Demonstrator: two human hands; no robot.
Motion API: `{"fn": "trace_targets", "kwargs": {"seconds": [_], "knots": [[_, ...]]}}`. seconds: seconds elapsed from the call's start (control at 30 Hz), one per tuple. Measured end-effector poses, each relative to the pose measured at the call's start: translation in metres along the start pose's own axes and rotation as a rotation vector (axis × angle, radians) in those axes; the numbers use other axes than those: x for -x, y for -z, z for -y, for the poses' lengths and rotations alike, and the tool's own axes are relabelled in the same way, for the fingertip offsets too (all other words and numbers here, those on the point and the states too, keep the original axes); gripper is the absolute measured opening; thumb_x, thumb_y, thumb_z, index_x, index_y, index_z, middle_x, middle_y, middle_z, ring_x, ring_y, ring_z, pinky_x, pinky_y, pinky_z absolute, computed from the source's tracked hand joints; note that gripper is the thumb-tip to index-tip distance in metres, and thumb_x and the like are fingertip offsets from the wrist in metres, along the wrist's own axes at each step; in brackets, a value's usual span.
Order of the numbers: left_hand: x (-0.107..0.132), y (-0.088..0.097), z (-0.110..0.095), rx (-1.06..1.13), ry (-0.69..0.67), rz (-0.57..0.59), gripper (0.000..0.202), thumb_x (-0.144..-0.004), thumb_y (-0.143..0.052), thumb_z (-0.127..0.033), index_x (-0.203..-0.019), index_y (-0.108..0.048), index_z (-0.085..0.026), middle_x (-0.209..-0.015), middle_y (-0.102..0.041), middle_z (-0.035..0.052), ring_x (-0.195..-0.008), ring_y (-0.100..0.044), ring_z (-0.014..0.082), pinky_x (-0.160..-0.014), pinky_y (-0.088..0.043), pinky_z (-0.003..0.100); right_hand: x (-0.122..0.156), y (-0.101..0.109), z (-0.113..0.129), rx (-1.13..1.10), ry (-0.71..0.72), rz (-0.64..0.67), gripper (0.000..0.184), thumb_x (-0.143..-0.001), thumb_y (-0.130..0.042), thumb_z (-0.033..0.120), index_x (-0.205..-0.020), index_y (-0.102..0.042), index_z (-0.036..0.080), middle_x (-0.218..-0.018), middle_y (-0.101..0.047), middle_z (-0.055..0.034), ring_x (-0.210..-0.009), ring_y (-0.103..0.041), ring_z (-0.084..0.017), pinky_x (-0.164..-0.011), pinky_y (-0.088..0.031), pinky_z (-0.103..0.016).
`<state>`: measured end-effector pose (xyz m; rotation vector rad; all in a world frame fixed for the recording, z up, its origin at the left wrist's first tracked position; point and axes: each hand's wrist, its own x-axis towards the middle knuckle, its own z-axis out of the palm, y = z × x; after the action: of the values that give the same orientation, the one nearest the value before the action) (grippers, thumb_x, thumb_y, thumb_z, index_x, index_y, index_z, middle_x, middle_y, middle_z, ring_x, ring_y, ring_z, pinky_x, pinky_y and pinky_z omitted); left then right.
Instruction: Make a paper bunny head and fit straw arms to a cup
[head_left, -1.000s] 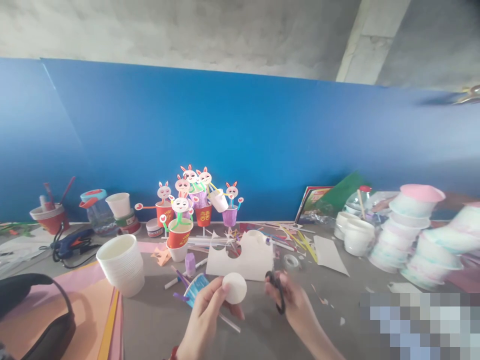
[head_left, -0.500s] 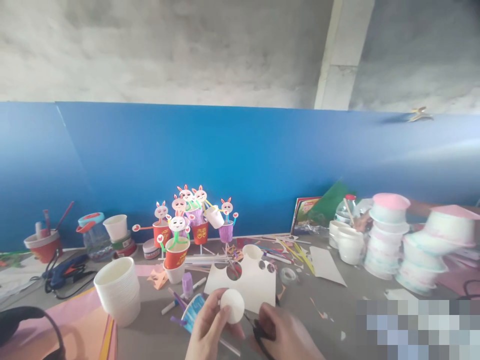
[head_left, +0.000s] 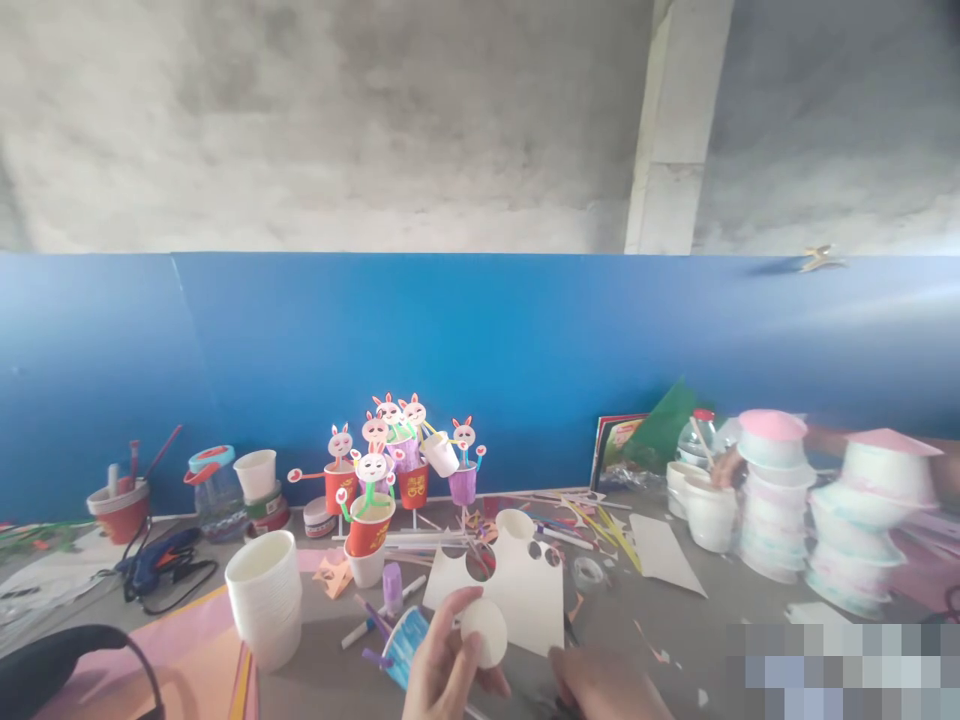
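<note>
My left hand [head_left: 450, 655] pinches a small round white paper disc [head_left: 484, 633] between thumb and fingers, its flat face toward me. To its right is my right hand [head_left: 611, 685], low at the bottom edge and blurred by motion. Its fingers are closed on dark-handled scissors [head_left: 556, 706], mostly hidden and cut off below. Just behind the hands lies a sheet of white card [head_left: 529, 600] with round holes cut along its far edge. A blue-painted paper cup [head_left: 406, 643] lies tipped over left of my left hand, with purple strips on it.
Several rabbit-faced cup figures [head_left: 373, 520] stand behind. A stack of white paper cups [head_left: 264, 600] stands left, beside coloured paper [head_left: 187, 650]. A glue gun [head_left: 154, 565] lies far left. Towers of painted cups [head_left: 776, 510] stand right, near another person's hand [head_left: 726, 466] at a white cup.
The view has tilted up and turned slightly left, so things sit lower and farther right. My right hand has dropped away from the disc with the scissors. My left hand still holds the disc.
</note>
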<state>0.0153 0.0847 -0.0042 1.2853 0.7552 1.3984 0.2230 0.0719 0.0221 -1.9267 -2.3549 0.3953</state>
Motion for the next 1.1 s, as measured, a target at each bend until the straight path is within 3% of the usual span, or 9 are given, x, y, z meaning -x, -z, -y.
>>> {"fn": "trace_targets", "kwargs": {"seconds": [0.2,0.3,0.4,0.47,0.57,0.7,0.83,0.93,1.1], "knots": [[0.003,-0.003,-0.002,-0.028,-0.028,0.053,0.063,-0.089,-0.057,-0.066,-0.127,-0.053,-0.016,-0.062,-0.070,0.0017,-0.056,-0.065,0.0179,-0.062,-0.052,0.028,0.009,0.009,-0.007,-0.132,-0.028,0.027,0.023,-0.052,-0.061,0.014,-0.072,-0.061,0.024,-0.078,-0.075,-0.0018,-0.074,-0.068,-0.026,-0.054,-0.029,-0.026],[0.005,-0.004,-0.004,-0.016,-0.028,0.090,0.060,-0.090,-0.057,-0.064,-0.128,-0.053,-0.017,-0.064,-0.069,0.0006,-0.059,-0.066,0.0180,-0.065,-0.052,0.029,0.017,0.018,-0.004,-0.185,-0.014,0.017,0.020,-0.056,-0.063,0.015,-0.074,-0.063,0.024,-0.076,-0.073,0.0004,-0.073,-0.066,-0.023,-0.057,-0.033,-0.025],[0.006,-0.004,-0.003,-0.021,-0.027,0.111,0.056,-0.091,-0.056,-0.061,-0.128,-0.054,-0.019,-0.069,-0.068,0.0009,-0.062,-0.066,0.0181,-0.066,-0.053,0.029,0.020,0.024,0.007,-0.392,0.020,-0.073,0.006,-0.080,-0.057,0.028,-0.082,-0.060,0.024,-0.079,-0.069,0.0008,-0.073,-0.064,-0.019,-0.063,-0.040,-0.024],[0.008,-0.005,0.003,-0.040,-0.025,0.118,0.055,-0.092,-0.055,-0.062,-0.127,-0.055,-0.019,-0.072,-0.067,0.0014,-0.061,-0.065,0.0174,-0.063,-0.053,0.028,0.018,0.022,0.018,-0.696,0.069,-0.127,0.024,-0.092,-0.048,0.045,-0.086,-0.057,0.023,-0.076,-0.063,0.0018,-0.065,-0.058,-0.015,-0.058,-0.042,-0.023],[0.010,-0.010,0.015,-0.089,-0.037,0.123,0.060,-0.090,-0.052,-0.067,-0.126,-0.056,-0.019,-0.073,-0.065,0.0010,-0.058,-0.064,0.0162,-0.058,-0.052,0.027,0.013,0.015,0.032,-1.010,0.140,-0.177,0.038,-0.089,-0.052,0.059,-0.082,-0.053,0.022,-0.065,-0.050,0.0059,-0.053,-0.047,-0.012,-0.051,-0.039,-0.022],[0.012,-0.012,0.022,-0.153,-0.037,0.149,0.066,-0.089,-0.050,-0.071,-0.126,-0.056,-0.017,-0.061,-0.061,-0.0023,-0.046,-0.060,0.0133,-0.050,-0.047,0.023,0.009,0.001,0.038,-1.069,0.082,-0.253,0.043,-0.082,-0.057,0.064,-0.073,-0.049,0.023,-0.058,-0.044,0.0078,-0.048,-0.043,-0.011,-0.051,-0.036,-0.023],[0.006,-0.005,0.002,-0.366,-0.122,0.124,0.060,-0.098,-0.036,-0.065,-0.124,-0.055,-0.014,-0.056,-0.060,-0.0014,-0.047,-0.057,0.0142,-0.050,-0.045,0.022,0.009,-0.019,0.029,-1.112,-0.019,-0.240,0.053,-0.074,-0.054,0.076,-0.071,-0.048,0.023,-0.055,-0.046,0.0068,-0.044,-0.040,-0.011,-0.047,-0.032,-0.024],[0.001,0.000,-0.024,-0.500,-0.167,0.121,0.045,-0.105,-0.029,-0.048,-0.113,-0.058,-0.015,-0.060,-0.064,0.0022,-0.057,-0.062,0.0165,-0.058,-0.048,0.024,0.012,-0.032,0.023,-1.077,-0.053,-0.185,0.054,-0.072,-0.055,0.077,-0.068,-0.046,0.024,-0.052,-0.042,0.0074,-0.041,-0.034,-0.010,-0.043,-0.025,-0.023],[-0.006,0.003,-0.063,-0.759,-0.221,0.239,0.018,-0.092,-0.055,-0.027,-0.098,-0.071,-0.020,-0.096,-0.072,0.0105,-0.093,-0.065,0.0263,-0.090,-0.048,0.041,0.019,-0.039,0.018,-0.967,-0.011,-0.168,0.036,-0.079,-0.056,0.060,-0.084,-0.056,0.024,-0.059,-0.045,0.0054,-0.047,-0.041,-0.014,-0.045,-0.032,-0.023]]}}
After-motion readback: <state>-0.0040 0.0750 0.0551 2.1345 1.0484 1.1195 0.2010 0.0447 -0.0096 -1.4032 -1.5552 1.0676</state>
